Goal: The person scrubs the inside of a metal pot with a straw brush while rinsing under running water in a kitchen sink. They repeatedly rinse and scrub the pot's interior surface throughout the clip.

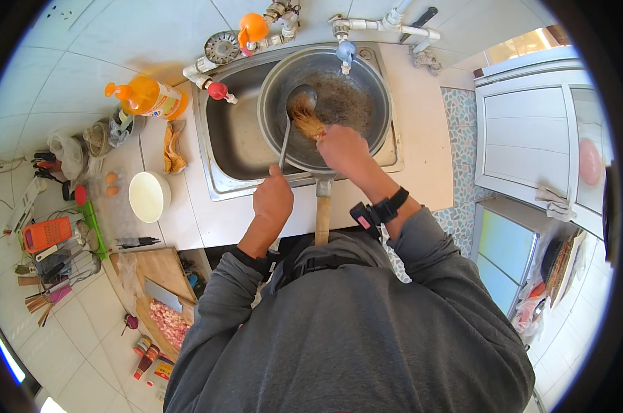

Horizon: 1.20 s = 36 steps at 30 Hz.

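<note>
A metal wok (324,155) with a wooden handle (322,217) rests over the right part of the steel sink (213,178), brownish water (342,95) in its bottom. My left hand (274,199) grips the handle of a metal ladle (286,139), whose bowl is inside the wok. In my right hand (345,149) is a straw pot brush (308,124); its bristles reach into the ladle's bowl. A blue-handled tap (346,51) juts out above the wok's far side.
Left of the sink stand an orange pump bottle (154,100), a crumpled yellow cloth (174,149), a white bowl (150,196) and two eggs (111,184). A cleaver (163,295) and chopped meat (168,322) lie on a cutting board (149,263) at lower left. A red-handled tap (218,91) overhangs the sink.
</note>
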### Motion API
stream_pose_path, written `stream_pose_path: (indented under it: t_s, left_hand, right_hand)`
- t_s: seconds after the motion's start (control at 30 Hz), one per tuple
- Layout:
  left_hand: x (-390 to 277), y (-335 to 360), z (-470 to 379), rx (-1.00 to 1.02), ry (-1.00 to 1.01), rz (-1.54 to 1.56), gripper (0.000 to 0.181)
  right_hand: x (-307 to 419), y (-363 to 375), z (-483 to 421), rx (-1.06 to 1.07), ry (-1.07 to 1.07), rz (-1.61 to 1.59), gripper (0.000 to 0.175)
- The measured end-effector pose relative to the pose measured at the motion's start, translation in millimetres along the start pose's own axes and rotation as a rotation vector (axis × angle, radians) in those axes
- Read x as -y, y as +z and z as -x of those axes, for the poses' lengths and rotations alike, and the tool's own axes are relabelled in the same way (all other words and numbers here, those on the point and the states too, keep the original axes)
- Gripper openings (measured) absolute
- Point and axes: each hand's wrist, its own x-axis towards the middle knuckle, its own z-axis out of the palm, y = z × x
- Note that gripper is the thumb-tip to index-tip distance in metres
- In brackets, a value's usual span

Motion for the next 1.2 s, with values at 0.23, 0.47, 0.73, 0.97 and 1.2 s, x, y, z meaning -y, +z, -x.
stream_pose_path:
  t_s: [0.23,0.47,0.73,0.97,1.2]
  left_hand:
    - [-2.0,-6.9,1.4,0.004,0.005,-0.075,0.022]
    - [-2.6,-6.4,6.1,-0.021,0.071,-0.08,0.02]
    - [14.5,-14.1,-1.9,0.023,0.073,0.069,0.024]
    - [15.0,-30.2,0.9,0.046,0.022,0.12,0.028]
    - [20.3,-38.8,-11.0,-0.003,-0.007,0.168,0.027]
  right_hand:
    - [-12.8,17.3,-13.5,0.077,-0.059,0.052,0.034]
    - [-8.8,1.1,-34.4,0.304,0.516,-1.058,0.034]
    - [-14.4,14.4,-14.7,0.505,0.397,-1.099,0.03]
    - [-36.8,21.3,-27.3,0.037,-0.022,-0.273,0.04]
    - [-56.4,19.3,26.0,0.017,0.165,-0.424,0.046]
